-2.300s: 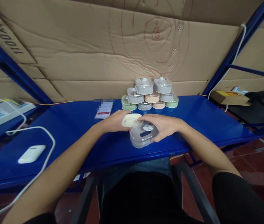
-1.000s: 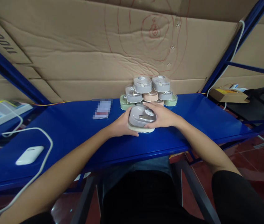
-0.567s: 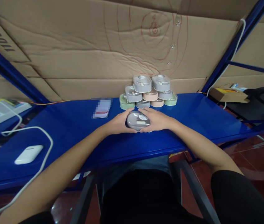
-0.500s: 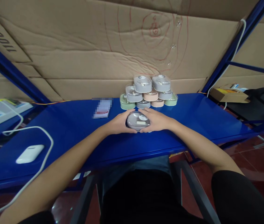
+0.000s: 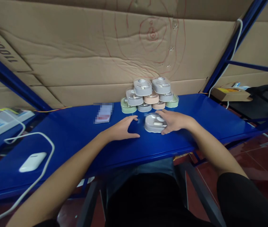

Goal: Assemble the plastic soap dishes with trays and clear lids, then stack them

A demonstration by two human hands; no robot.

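Observation:
My right hand (image 5: 175, 121) wraps round the right side of a grey plastic box with a clear lid (image 5: 151, 125). The box shows a pale oblong piece and a round label on its top, and sits low over the blue table, just in front of a stack. To its left, my left hand (image 5: 120, 130) holds nothing, thumb and fingers apart, with a gap between it and the box. Similar lidded boxes are piled behind: a green box (image 5: 128, 109) at the lower left, a peach box (image 5: 151, 99) in the middle and a grey box (image 5: 142, 91) on top.
A phone with a blurred-out screen (image 5: 104, 114) lies left of the stack. On the left, a white earbud case (image 5: 32, 162) rests beside a white cable (image 5: 52, 148). Cardboard (image 5: 81, 47) backs the blue table (image 5: 77, 126). An open carton (image 5: 230, 94) stands at the right.
My left hand has let go of the grey box and drawn apart from it. My right hand has moved the box to the right. The view has shifted slightly.

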